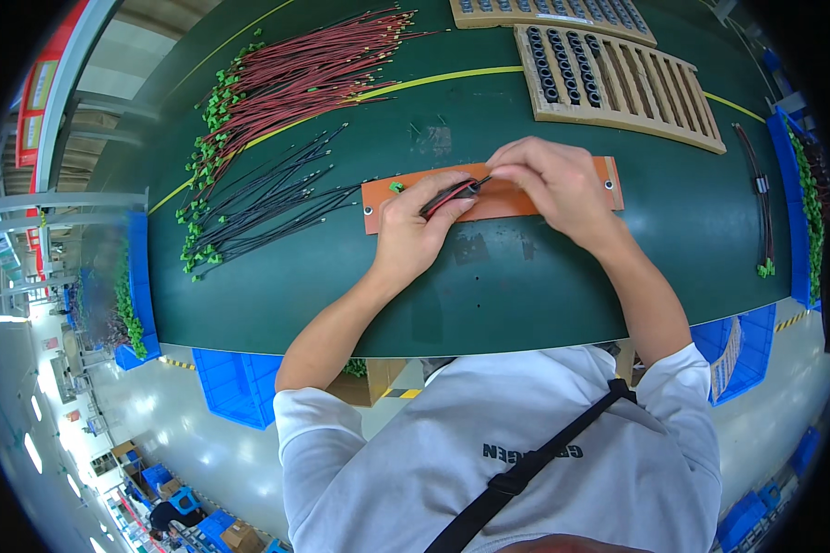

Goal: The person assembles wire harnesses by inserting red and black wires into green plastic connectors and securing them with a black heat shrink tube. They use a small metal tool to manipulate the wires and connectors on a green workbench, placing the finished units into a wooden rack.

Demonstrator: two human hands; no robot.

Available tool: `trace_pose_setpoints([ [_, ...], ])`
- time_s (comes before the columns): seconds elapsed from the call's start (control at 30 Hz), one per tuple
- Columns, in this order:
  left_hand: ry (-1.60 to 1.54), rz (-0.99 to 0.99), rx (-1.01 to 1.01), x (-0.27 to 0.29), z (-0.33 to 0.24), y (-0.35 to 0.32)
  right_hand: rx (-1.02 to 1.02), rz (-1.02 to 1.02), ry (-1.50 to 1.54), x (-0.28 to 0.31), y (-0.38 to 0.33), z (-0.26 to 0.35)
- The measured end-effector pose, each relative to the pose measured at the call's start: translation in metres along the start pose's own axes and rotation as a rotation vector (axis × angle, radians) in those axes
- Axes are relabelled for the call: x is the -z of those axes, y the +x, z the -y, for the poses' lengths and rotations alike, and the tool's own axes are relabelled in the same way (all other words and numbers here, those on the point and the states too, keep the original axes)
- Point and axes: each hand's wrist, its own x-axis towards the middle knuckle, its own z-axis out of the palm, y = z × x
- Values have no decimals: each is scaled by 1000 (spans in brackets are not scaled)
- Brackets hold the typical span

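My left hand point(413, 221) is closed round a red and black wire pair point(447, 196) and a dark ring-shaped core point(470, 187), which it holds over an orange board point(512, 205). Thumb and fingers of my right hand point(563, 189) pinch a dark wire end point(487, 179) coming out on the core's right side. Part of the wires is hidden under my left fingers. A green connector point(397, 187) shows on the board just beside that hand.
Red wires point(314, 78) with green connectors lie at the far left, with black wires point(267, 198) nearer. Back right stands a cardboard tray point(618, 88) of dark cores. A wire assembly point(762, 184) lies at the right. Blue bins point(235, 378) flank the green table point(544, 295).
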Motion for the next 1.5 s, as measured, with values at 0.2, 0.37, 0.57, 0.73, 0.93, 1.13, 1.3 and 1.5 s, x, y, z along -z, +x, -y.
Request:
trace_pose_setpoints([
  [0.2, -177, 147, -14, 5, -12, 11, -206, -72, 162, 33, -19, -12],
  [0.37, -55, 335, -21, 0, -18, 47, -257, -78, 295, 36, -33, -17],
  [0.57, -232, 364, 70, -21, -5, 48, -465, -129, 432, 20, -39, -14],
  [0.73, -286, 348, 129, -24, -4, 45, -489, -96, 391, 17, -43, -23],
  [0.93, -305, 370, 142, -22, -7, 45, -513, -112, 445, 15, -41, -20],
  [1.13, -349, 361, 135, -23, -5, 44, -536, -83, 476, 16, -40, -22],
  [1.3, -350, 376, 133, -23, -4, 44, -516, -83, 484, 15, -41, -24],
  [1.5, -341, 376, 142, -24, -5, 45, -539, -71, 482, 17, -39, -21],
])
